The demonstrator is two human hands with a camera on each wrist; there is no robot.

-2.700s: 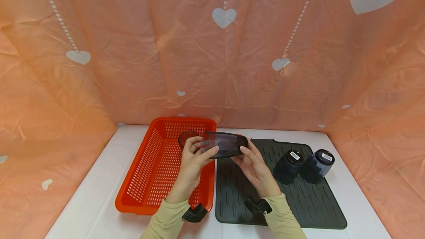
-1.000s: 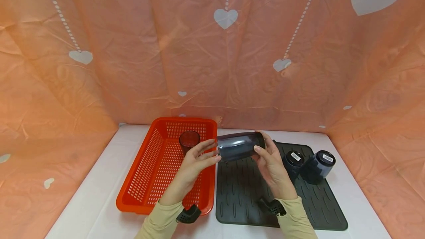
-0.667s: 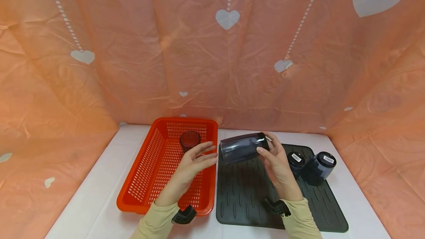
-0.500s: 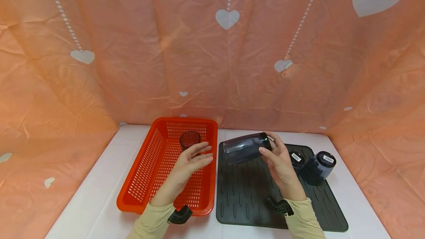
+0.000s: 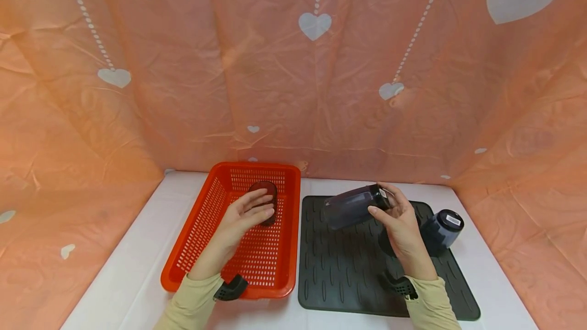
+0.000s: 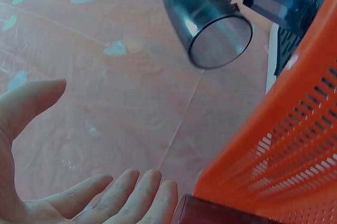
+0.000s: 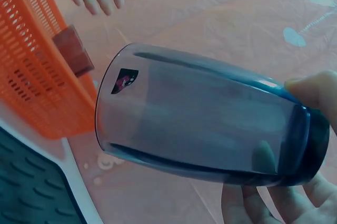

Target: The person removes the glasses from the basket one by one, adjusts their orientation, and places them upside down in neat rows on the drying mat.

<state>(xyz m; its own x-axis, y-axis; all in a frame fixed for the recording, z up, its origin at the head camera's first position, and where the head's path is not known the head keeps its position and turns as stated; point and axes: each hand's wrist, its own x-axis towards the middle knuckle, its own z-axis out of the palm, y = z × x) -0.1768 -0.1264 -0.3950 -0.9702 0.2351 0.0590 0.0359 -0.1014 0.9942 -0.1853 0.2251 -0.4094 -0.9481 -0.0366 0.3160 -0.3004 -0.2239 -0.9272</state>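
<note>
My right hand [image 5: 403, 228] grips a smoky dark tumbler [image 5: 350, 210] near its thick base, thumb on one side and fingers on the other. The tumbler lies nearly sideways above the drying mat [image 5: 339, 274], its mouth toward the basket. In the right wrist view a small dark sticker [image 7: 125, 81] shows near its rim. My left hand [image 5: 240, 220], fingers extended and apart from the thumb, hovers over the orange-red basket [image 5: 183, 241] with nothing in it. Just beyond its fingers another tumbler [image 5: 266, 187] stands in the basket, partly covered by the hand.
An upside-down dark tumbler [image 5: 441, 230] with a white label on its base stands on the mat's right side. Another tumbler [image 5: 386, 242] beside it is mostly hidden behind my right hand. A white tabletop [image 5: 133, 269] and a heart-patterned orange curtain [image 5: 316, 90] surround these things.
My left hand has let go of the tumbler and moved left over the basket. My right hand has carried the tumbler rightward over the mat.
</note>
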